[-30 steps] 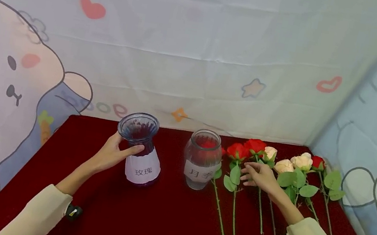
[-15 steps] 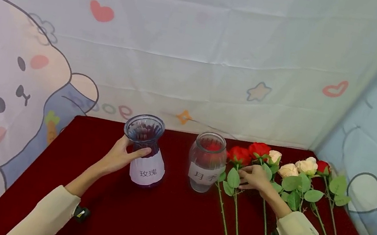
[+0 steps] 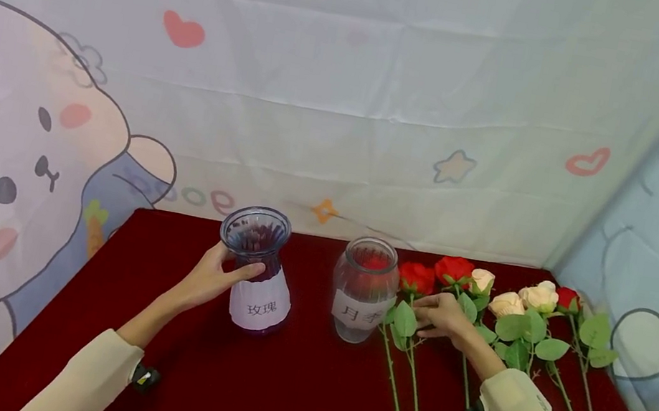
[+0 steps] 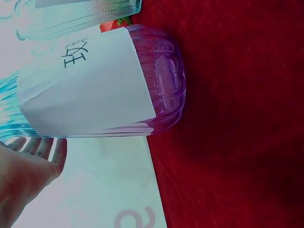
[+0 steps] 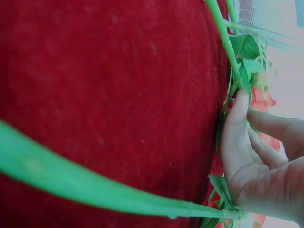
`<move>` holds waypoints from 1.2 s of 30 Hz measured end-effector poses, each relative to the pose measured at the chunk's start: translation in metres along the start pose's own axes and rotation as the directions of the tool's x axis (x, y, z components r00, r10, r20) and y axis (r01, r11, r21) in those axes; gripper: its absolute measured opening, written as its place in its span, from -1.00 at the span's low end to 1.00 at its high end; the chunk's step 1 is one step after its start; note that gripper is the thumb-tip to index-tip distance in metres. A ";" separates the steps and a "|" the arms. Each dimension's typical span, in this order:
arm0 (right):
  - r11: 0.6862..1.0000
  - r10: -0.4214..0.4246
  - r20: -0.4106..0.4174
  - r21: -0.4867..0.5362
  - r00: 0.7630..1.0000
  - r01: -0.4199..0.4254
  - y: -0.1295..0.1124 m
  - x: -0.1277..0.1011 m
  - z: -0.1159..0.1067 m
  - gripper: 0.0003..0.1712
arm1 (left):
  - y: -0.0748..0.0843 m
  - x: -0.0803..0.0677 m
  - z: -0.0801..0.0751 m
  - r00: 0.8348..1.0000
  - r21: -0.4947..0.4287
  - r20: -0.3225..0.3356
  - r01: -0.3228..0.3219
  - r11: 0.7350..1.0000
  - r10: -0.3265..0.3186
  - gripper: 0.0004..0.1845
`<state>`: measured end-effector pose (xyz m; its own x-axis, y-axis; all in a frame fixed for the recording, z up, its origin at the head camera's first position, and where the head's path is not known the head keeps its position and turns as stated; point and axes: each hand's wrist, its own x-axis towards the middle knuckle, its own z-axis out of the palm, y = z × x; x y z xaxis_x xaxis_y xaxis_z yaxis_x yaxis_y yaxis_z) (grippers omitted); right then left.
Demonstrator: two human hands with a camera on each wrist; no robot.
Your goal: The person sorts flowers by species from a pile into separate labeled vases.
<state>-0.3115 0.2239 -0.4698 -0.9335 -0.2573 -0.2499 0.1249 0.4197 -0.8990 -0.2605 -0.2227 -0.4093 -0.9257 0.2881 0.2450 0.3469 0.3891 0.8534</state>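
Pale fabric curtains (image 3: 326,147) printed with hearts and cartoon animals hung behind and beside a table spread with dark red velvety cloth (image 3: 283,401). Toward its back edge stood two containers, apart from each other: a flared, see-through purple-blue vase (image 3: 270,266) and, to its right, a rounded clear jar (image 3: 364,280). The vase's mouth showed a ribbed inner wall; red petals showed through the jar, whether inside or behind it I could not tell. A broad stretch of cloth ran from both containers toward the near side, and more lay between the vase and the slanting left edge. Right of the jar, long-stemmed cream and red roses (image 3: 539,297) lay spread toward the right edge, blooms to the back. Wrapped round the vase's neck was the left hand (image 3: 211,280), thumb across the front. With its digits close together, the right hand (image 3: 444,317) touched the leafy stem of a full red rose (image 3: 417,278) beside the jar; whether it pinched I could not tell. Each container wore a white paper label (image 3: 260,309) with black characters.
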 end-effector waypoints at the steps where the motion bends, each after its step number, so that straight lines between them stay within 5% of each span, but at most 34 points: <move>1: 1.000 0.001 -0.003 0.014 1.000 -0.001 0.000 0.001 -0.001 -0.52 | 0.000 0.000 0.000 1.000 0.002 -0.003 0.003 1.000 -0.003 -0.26; 26: 0.977 -0.055 -0.097 0.202 0.994 0.074 -0.026 -0.015 -0.052 -0.30 | 0.007 -0.002 0.000 0.999 -0.015 -0.046 0.026 1.000 -0.027 -0.24; 36: 0.947 -0.078 -0.129 0.301 0.989 0.114 -0.034 -0.025 -0.077 -0.21 | 0.010 -0.002 -0.013 0.998 -0.103 -0.055 -0.033 0.994 0.028 -0.16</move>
<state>-0.3184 0.2831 -0.4057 -0.9759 -0.1751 -0.1302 0.1128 0.1058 -0.9880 -0.2567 -0.2311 -0.3952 -0.9226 0.2502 0.2936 0.3604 0.2874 0.8875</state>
